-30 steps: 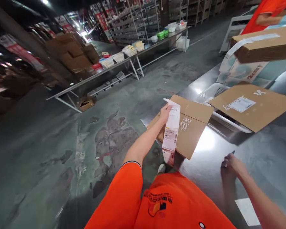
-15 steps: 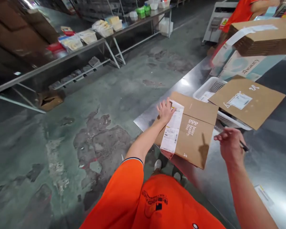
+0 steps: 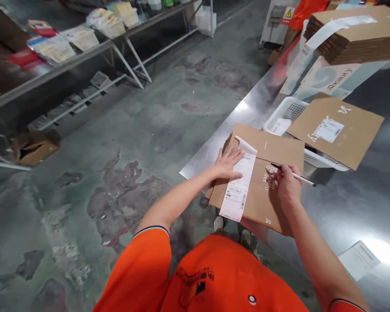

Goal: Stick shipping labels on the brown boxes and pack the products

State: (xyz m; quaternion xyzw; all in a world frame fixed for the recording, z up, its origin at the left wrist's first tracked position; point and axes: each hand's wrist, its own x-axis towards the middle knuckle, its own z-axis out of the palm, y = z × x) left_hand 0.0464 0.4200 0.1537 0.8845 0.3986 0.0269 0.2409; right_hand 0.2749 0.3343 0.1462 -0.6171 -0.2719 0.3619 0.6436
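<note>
A flattened brown cardboard box (image 3: 266, 147) with white printing lies on the steel table, its edge overhanging toward me. A long white shipping label (image 3: 238, 193) with barcodes lies on it, its top end curling up. My left hand (image 3: 227, 164) presses flat on the label with its fingers spread. My right hand (image 3: 287, 184) is over the box's printed side, holding a white pen (image 3: 300, 177) with a dark tip that points at the cardboard. The printing under that hand is partly hidden.
A white plastic basket (image 3: 289, 110) sits behind the box under a second cardboard sheet (image 3: 334, 134). A stack of cardboard (image 3: 354, 37) and a printed package (image 3: 328, 78) are beyond. A paper (image 3: 359, 260) lies on the steel table (image 3: 211, 158). Beyond stands a person in orange (image 3: 308, 11).
My right hand has moved from beside the box to over it, with the pen now above the cardboard. My left hand has slid down onto the label, whose top end has lifted.
</note>
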